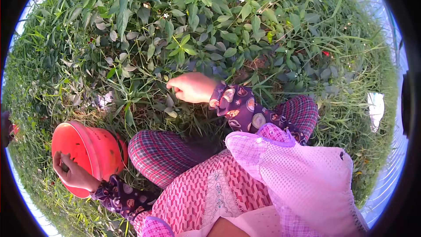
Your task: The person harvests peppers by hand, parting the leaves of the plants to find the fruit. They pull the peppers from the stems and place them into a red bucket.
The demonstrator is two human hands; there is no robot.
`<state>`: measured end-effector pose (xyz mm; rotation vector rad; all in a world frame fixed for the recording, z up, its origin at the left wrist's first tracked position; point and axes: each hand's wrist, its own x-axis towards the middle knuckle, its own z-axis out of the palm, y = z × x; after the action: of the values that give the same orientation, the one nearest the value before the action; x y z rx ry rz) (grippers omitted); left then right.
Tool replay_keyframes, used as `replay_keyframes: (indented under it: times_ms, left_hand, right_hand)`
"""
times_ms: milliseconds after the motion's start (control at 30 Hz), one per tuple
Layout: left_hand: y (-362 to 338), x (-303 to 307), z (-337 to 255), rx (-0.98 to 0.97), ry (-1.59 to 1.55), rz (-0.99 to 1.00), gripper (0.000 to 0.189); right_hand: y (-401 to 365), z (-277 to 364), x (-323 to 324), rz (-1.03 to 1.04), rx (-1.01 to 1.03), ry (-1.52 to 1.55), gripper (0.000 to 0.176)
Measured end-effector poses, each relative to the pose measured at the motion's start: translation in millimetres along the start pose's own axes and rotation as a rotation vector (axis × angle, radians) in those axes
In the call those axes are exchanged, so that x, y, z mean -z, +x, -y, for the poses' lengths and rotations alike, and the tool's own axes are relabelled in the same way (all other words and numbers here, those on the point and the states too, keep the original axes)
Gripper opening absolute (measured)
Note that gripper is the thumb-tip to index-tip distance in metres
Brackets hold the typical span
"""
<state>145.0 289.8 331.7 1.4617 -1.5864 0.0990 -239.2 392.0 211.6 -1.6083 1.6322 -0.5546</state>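
Note:
My left hand (pixel 72 173) is over the mouth of a red plastic bucket (pixel 112 149), which leans toward the left on the grass. Its fingers are bent and apart, with a gap showing beside the thumb and nothing visible between them. My right hand (pixel 193 87) is at the near edge of leafy green plants (pixel 193 26) with small white flowers. Its fingers are curled in and point left; whatever they may hold is hidden. Some dark specks show on the bucket's inner wall.
My knees in plaid trousers (pixel 164 156) are bent between the bucket and the plants. A pink cloth (pixel 307 171) hangs in front at the right. A small red spot (pixel 326 53) shows among the leaves. Grass and pale sheeting (pixel 386 184) lie to the right.

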Motion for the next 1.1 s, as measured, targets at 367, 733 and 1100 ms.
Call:
replay_keyframes:
  times_ms: [367,733,1100]
  left_hand:
    - [7.2,-37.1,-11.0,0.207,-0.095,0.566,0.047]
    - [-91.7,-232.5,-217.4,-0.802,-0.599,1.138,0.029]
    - [-95.4,-296.4,-100.2,-0.406,-0.226,1.710,0.030]
  right_hand:
    - [19.5,-150.3,48.5,-0.861,-0.389,0.366,0.070]
    - [34.8,-30.9,-48.8,-0.629,-0.022,0.250,0.025]
    - [29.8,-50.6,-40.7,-0.832,0.030,0.252,0.008]
